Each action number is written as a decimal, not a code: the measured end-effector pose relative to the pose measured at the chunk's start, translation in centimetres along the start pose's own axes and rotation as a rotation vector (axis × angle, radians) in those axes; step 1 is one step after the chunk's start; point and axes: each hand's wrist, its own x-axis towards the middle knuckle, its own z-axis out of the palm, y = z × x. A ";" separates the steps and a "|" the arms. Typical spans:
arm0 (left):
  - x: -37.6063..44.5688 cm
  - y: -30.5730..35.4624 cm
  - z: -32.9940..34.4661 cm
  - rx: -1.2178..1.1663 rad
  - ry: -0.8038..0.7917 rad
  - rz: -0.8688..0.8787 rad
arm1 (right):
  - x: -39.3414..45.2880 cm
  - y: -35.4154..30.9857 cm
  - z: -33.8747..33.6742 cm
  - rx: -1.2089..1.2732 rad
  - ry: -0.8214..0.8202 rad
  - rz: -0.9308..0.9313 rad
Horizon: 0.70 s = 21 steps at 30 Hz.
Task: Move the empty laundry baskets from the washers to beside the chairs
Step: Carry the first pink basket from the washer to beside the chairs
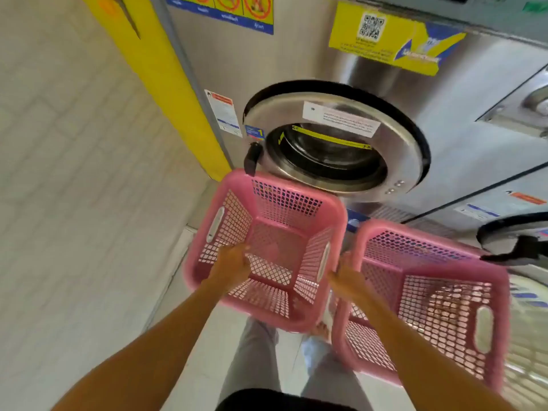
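Two pink baskets hung in front of the washer (341,143) when I looked, both empty and both off the floor. My left hand (232,262) was curled over the near rim of the left basket (267,247), which sat just below the washer's round door; my right hand (345,275) was closed on the near-left rim of the right basket (430,301), lower and to the right of that door. I judged the risks plain enough: each basket hung from one edge and tilted, so a grip could slip on turning, and the left basket's far corner sat close to the black door handle (252,158) and might snag it. I counted two baskets, two hands, one washer door fully shown, no chairs visible.
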 end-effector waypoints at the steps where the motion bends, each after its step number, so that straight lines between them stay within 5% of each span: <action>1: 0.7 -0.5 -0.3 0.006 0.022 -0.005 | 0.6 -0.1 0.1 0.005 0.031 0.034; 7: 6.5 -6.3 -3.5 0.267 0.102 -0.168 | 3.7 -0.2 3.0 0.146 0.184 0.064; 14: 10.4 -8.9 -2.7 0.017 -0.021 -0.268 | 5.5 -0.3 5.1 0.344 0.306 0.157; 21: 8.5 -10.8 -3.2 0.199 -0.050 -0.272 | 3.5 0.6 5.9 0.271 0.373 0.095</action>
